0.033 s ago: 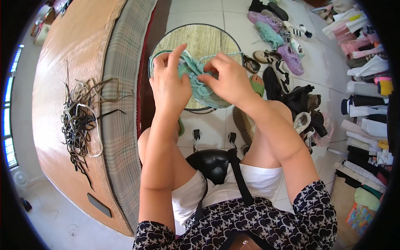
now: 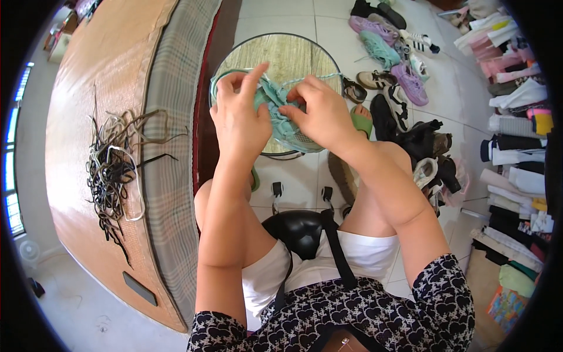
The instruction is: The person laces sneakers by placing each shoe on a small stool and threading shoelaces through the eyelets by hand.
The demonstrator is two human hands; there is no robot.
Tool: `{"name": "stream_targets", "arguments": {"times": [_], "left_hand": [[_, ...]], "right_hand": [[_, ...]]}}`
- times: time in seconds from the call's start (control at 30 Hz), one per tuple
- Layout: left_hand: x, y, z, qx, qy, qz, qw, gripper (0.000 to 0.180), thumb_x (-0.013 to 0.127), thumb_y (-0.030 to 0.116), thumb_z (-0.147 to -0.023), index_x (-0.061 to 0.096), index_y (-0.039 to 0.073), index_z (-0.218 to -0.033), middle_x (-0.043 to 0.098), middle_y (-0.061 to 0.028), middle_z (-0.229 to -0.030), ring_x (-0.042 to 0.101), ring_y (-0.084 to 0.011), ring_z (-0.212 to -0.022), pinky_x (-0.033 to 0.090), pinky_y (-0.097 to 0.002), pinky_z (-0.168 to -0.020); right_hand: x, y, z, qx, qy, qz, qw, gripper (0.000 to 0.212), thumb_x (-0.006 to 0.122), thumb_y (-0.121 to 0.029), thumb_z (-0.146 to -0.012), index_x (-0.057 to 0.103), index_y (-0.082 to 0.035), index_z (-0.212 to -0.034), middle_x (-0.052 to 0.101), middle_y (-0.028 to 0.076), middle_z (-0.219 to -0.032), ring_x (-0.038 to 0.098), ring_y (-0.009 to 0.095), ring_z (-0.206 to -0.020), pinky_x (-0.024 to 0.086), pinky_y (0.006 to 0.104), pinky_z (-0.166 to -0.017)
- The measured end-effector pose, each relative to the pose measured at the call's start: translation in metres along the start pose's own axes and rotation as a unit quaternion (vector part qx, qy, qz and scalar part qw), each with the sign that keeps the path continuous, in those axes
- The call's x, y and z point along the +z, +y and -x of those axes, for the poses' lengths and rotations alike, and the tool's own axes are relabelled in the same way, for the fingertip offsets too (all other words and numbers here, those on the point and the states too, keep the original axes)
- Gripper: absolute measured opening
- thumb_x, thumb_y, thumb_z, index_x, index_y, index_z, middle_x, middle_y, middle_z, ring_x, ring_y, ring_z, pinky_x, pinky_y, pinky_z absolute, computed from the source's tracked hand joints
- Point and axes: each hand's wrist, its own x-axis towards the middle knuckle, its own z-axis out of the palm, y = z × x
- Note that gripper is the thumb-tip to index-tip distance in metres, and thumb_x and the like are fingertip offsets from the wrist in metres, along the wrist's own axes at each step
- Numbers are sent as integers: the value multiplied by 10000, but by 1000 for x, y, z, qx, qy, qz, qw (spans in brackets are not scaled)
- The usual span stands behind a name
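Note:
A mint-green sneaker (image 2: 296, 138) rests on the small round wood-patterned table (image 2: 281, 50) in front of me. Its pale green shoelace (image 2: 326, 76) stretches rightward past my right hand, and more lace loops around the fingers of my left. My left hand (image 2: 241, 120) is at the shoe's left side, curled on the lace, its index finger raised. From the right, my right hand (image 2: 321, 111) pinches at the lacing, thumb and bent fingers close together. Both hands partly cover the shoe.
A tangle of loose laces (image 2: 114, 170) and a dark phone (image 2: 139, 288) lie on the bed (image 2: 76, 117) at left. Several shoes (image 2: 409, 85) spread over the floor at right, beside stacked folded clothes (image 2: 516, 141). A green slipper (image 2: 362, 123) is on my foot.
My left hand's raised index finger has tipped slightly to the right. The right hand and the shoe look almost unchanged.

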Motion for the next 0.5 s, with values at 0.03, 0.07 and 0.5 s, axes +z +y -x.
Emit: {"name": "stream_targets", "arguments": {"times": [0.03,0.07,0.5], "left_hand": [[-1,4,0,64,13,-57,996,407,680,49,-792,682,174,-1179,633,-103,-1197,593,-297,-1088,500,-410,-896],[-2,5,0,63,13,-57,996,407,680,49,-792,682,174,-1179,633,-103,-1197,593,-297,-1088,500,-410,-896],[-9,21,3,-22,95,-161,982,103,767,265,-764,792,192,-832,656,36,-955,559,-254,-947,509,-380,-709]], "right_hand": [[2,1,1,-1,5,-13,1000,159,768,-134,-763,672,-34,-842,607,108,-857,629,316,-853,509,426,-739],[4,2,0,-1,5,-13,1000,159,768,-134,-763,672,-34,-842,607,108,-857,629,316,-853,509,426,-739],[-29,13,-21,-34,177,49,982,146,678,-71,-682,556,-74,-761,577,72,-836,596,291,-757,485,400,-646]]}}
